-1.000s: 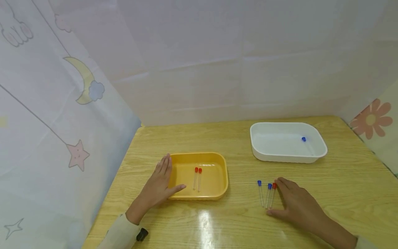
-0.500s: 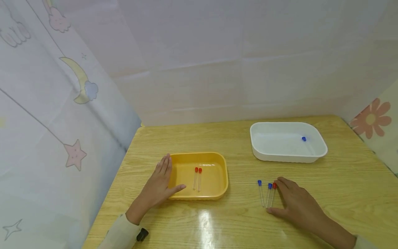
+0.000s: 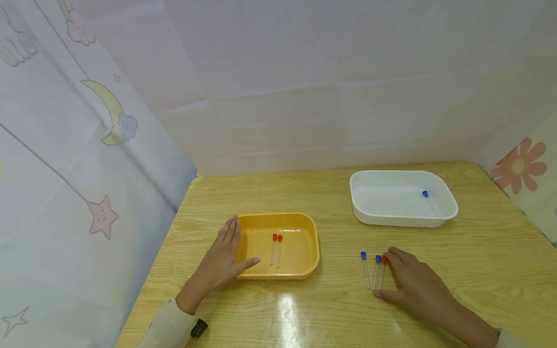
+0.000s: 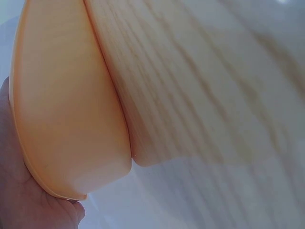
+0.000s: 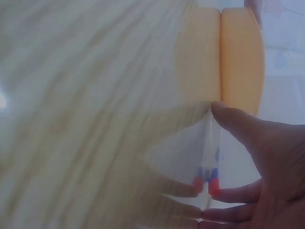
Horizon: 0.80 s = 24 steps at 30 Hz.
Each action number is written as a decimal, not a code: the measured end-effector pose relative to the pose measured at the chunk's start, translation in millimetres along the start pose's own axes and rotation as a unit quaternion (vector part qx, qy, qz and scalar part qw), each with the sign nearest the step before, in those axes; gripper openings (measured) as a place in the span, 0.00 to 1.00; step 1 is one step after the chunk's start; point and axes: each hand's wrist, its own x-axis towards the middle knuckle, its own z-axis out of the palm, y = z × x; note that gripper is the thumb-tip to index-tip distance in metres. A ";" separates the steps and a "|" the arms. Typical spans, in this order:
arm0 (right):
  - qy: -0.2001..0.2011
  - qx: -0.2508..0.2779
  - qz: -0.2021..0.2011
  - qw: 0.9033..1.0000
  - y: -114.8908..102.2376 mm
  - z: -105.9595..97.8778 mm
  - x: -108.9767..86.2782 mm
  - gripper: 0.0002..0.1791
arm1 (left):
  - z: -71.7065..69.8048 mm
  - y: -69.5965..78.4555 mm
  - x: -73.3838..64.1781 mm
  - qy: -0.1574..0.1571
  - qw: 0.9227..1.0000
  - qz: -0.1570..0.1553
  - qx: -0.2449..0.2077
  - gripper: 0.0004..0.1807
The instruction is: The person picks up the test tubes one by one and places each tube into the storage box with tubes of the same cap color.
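Observation:
My left hand lies along the left side of a yellow plastic tray, fingers straight at its rim and thumb over the front corner. Inside that tray are two red-capped test tubes. On the table to the right, my right hand pinches another red-capped test tube lengthwise, thumb at the bottom end and index finger at the cap. In the right wrist view its red cap meets a fingertip. Close on its left are two blue-capped test tubes, side by side with a small gap.
Behind the right hand stands a white tray with one blue-capped test tube in it. The wooden table ends against pale curtains at the back and left. A black clip-like thing is at the left cuff.
Both hands, the trays and the tubes stay practically where they were. Only the left curtain shifts slightly.

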 end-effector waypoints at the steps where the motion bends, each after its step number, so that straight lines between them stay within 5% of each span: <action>1: -0.002 0.002 0.001 1.000 -0.1 -0.7 0.2 0.54 | -0.1 0.1 -0.1 0.001 1.000 0.000 0.000 0.61; 11: -0.023 0.014 0.010 1.000 1.1 -10.1 1.9 0.55 | -1.5 1.0 -0.7 0.006 1.000 0.002 -0.003 0.61; 24: -0.001 0.015 -0.004 1.000 -0.4 -15.7 6.7 0.53 | -1.0 0.6 -0.8 0.013 1.000 0.011 0.005 0.62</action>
